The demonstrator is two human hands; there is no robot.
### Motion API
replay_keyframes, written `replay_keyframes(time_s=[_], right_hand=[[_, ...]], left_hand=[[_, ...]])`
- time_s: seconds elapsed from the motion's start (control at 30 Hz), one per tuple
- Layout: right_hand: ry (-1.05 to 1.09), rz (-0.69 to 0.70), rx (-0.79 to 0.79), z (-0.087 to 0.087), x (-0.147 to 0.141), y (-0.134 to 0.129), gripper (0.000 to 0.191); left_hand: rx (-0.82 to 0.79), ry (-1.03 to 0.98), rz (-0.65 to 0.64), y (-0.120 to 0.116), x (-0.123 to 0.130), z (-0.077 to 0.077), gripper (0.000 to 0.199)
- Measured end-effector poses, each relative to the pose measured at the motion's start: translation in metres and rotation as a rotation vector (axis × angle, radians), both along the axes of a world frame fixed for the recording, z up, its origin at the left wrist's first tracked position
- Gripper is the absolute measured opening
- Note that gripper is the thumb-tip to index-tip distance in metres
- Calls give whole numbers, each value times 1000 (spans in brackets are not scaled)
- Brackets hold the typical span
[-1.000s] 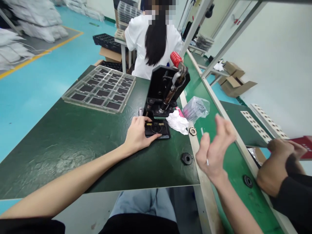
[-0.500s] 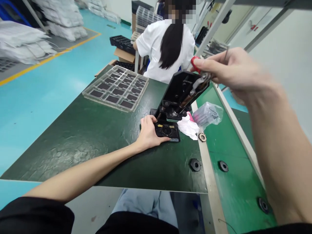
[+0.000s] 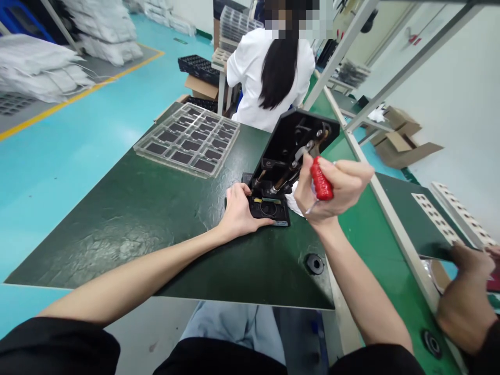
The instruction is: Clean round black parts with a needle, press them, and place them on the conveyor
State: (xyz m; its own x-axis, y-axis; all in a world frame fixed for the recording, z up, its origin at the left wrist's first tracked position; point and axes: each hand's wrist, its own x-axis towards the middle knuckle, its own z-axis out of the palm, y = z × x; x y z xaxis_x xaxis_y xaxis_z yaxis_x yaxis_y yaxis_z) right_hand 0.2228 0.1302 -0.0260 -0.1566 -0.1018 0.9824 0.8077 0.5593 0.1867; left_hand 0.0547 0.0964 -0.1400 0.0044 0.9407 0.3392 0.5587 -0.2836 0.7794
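Observation:
A black toggle-clamp press (image 3: 287, 143) stands on the dark green table, its upright back plate tilted and its metal linkage showing. My left hand (image 3: 240, 211) grips the press's low base (image 3: 269, 208), fingers at the left side and thumb along the front edge. A round part or recess shows in the base below the linkage. My right hand (image 3: 341, 187) is closed around the red handle (image 3: 322, 179) of the press. Behind that wrist a crumpled white cloth (image 3: 296, 204) is partly hidden. A black ring-shaped part (image 3: 314, 264) lies near the table's right edge.
A clear compartment tray (image 3: 187, 140) with dark inserts lies at the table's far left. Beyond it sits a person in a white shirt (image 3: 269, 78). Another person's hand (image 3: 471, 276) is at the right, by a strip of parts. A green conveyor (image 3: 367, 250) runs alongside.
My right hand has swung the red handle downward and toward me, from above the press to its front right. My left hand stays on the base. Another person's hand appears at right.

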Motion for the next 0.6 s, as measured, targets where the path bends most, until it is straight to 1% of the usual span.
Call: replay_keyframes(time_s=[0.03, 0.1, 0.2, 0.27, 0.33, 0.4, 0.43, 0.47, 0.53, 0.6], right_hand=[[-52, -35, 31, -2, 2, 0, 31], [-149, -91, 28, -1, 8, -3, 32], [-247, -98, -14, 9, 14, -8, 24], [-257, -49, -111, 16, 14, -11, 17], [-221, 21, -269, 20, 11, -13, 12], [-189, 51, -418, 19, 9, -15, 14], [-181, 43, -458, 18, 9, -16, 17], [-180, 31, -465, 18, 8, -17, 19], [-177, 44, -401, 22, 6, -22, 18], [-107, 112, -380, 38, 1, -26, 16]], left_hand=[[2, -2, 0, 0, 0, 0, 93], [-2, -7, 1, 0, 0, 0, 93], [-23, -13, 0, 0, 0, 1, 92], [-38, -7, -4, 0, 0, 3, 91], [-52, 7, -3, 0, 0, 4, 92], [-56, 16, 3, 0, -1, 5, 92], [-54, 19, 5, 0, -2, 5, 92], [-52, 21, 5, 0, -2, 5, 91], [-51, 32, 1, -1, -4, 5, 90], [-49, 53, -4, -1, -5, 5, 89]])
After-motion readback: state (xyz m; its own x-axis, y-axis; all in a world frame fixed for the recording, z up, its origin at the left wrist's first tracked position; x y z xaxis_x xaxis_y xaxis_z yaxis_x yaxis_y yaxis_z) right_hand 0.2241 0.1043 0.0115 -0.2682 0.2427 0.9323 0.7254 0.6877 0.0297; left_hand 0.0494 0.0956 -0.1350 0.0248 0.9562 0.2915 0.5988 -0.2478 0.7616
